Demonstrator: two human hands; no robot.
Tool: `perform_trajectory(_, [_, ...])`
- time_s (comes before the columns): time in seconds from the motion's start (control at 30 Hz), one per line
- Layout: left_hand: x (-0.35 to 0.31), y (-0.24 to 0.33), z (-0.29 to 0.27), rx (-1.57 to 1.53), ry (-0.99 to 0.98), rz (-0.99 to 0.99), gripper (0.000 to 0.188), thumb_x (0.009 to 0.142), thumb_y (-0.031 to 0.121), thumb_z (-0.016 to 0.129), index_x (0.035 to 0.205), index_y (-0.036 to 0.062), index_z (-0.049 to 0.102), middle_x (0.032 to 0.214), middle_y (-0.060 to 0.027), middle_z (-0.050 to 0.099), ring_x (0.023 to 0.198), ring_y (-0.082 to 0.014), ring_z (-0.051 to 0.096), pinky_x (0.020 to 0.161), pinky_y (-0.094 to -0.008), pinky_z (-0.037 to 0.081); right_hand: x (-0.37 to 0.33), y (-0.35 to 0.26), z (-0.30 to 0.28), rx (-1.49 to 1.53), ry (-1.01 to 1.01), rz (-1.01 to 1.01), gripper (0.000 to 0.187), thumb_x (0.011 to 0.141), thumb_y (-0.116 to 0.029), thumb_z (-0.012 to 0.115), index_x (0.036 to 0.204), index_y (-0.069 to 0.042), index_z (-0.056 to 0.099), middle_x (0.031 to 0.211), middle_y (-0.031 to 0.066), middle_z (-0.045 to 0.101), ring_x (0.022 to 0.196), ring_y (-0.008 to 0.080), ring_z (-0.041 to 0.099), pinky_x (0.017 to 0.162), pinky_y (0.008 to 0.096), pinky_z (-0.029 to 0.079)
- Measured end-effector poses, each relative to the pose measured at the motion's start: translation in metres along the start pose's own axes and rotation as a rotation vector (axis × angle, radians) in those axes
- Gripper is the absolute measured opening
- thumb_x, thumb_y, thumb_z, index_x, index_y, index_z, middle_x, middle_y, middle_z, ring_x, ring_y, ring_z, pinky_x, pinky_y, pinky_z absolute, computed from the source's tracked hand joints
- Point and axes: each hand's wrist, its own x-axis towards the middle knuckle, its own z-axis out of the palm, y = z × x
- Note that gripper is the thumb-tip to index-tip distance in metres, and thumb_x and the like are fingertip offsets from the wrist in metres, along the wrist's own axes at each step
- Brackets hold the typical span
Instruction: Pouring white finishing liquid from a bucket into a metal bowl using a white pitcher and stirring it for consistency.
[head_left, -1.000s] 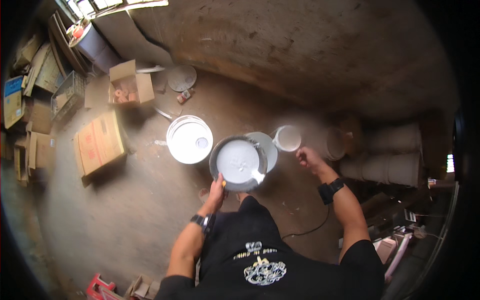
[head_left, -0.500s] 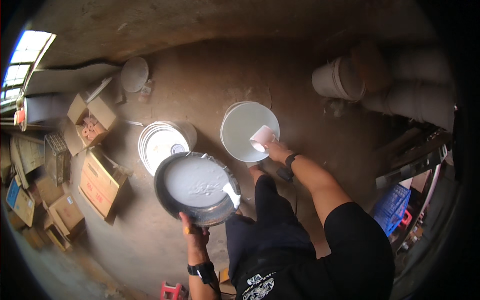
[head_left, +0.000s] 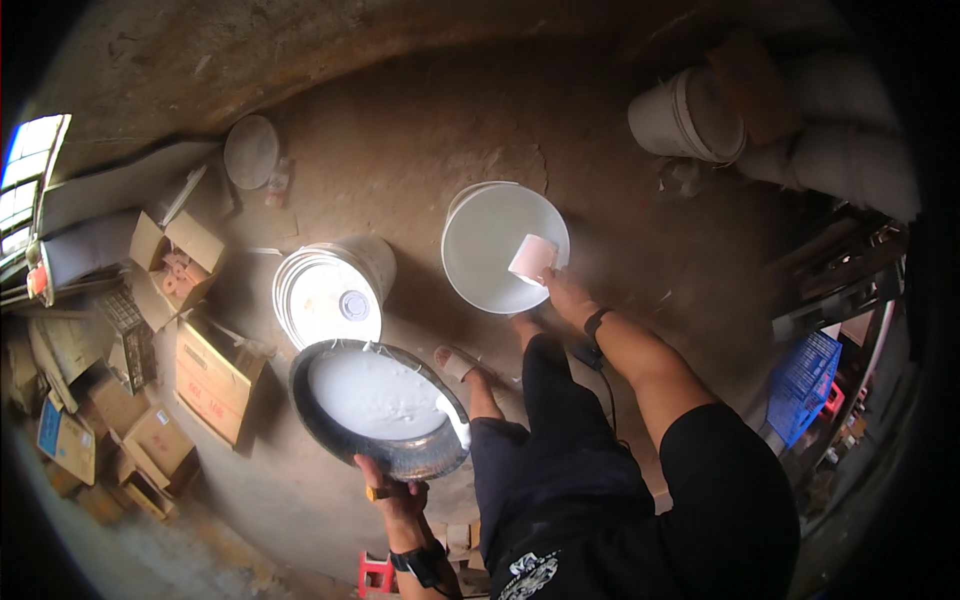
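A wide dark basin (head_left: 415, 458) holds thick whitish paste (head_left: 365, 395), and some of it is smeared over the right rim. My left hand (head_left: 398, 497) grips this basin by its near side, keeping it up off the floor at a tilt. In my right hand (head_left: 570, 297) is a pink cup (head_left: 535, 256) with a white edge, held over the mouth of a white bucket (head_left: 478, 235). The cup lies on its side; whether anything is in it is hidden. A pale surface shows inside the bucket, but I cannot tell how full it is.
A lidded white pail (head_left: 375, 270) stands just beyond the basin. At the left are an open carton (head_left: 190, 240) of pinkish rolls, a wooden box (head_left: 215, 385) and stacked cartons (head_left: 160, 440). Another white bucket (head_left: 665, 115) and a blue crate (head_left: 803, 388) are at the right.
The basin has dropped a little lower and to the left and tilts more. Over the bucket, the pink cup has turned, so its opening no longer faces me.
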Motion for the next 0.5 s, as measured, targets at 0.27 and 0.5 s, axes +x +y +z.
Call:
perform_trajectory(0.27, [-0.002,-0.003,0.005,0.003,0.046,0.038,0.074,0.086,0.067,0.044,0.129,0.0069,0.042,0.101,-0.006,0.062,0.042,-0.0095,0.045,0.033,-0.0193,0.031,0.012,0.031,0.02,0.115,0.177,0.029,0.02,0.083,-0.008,0.049,0.097,-0.006,0.063,0.102,0.0126,0.056,0.105,0.0303,0.051,0.087,0.0394,0.046])
perform_trajectory(0.5, [-0.002,-0.009,0.009,-0.08,0.159,0.047,0.074,0.085,0.068,0.045,0.128,0.0067,0.044,0.094,-0.0051,0.064,0.039,-0.0095,0.044,0.033,-0.0198,0.033,-0.001,0.031,0.021,0.236,0.236,0.093,0.023,0.079,-0.001,0.05,0.095,-0.007,0.065,0.098,0.0104,0.058,0.1,0.0294,0.052,0.088,0.0391,0.045])
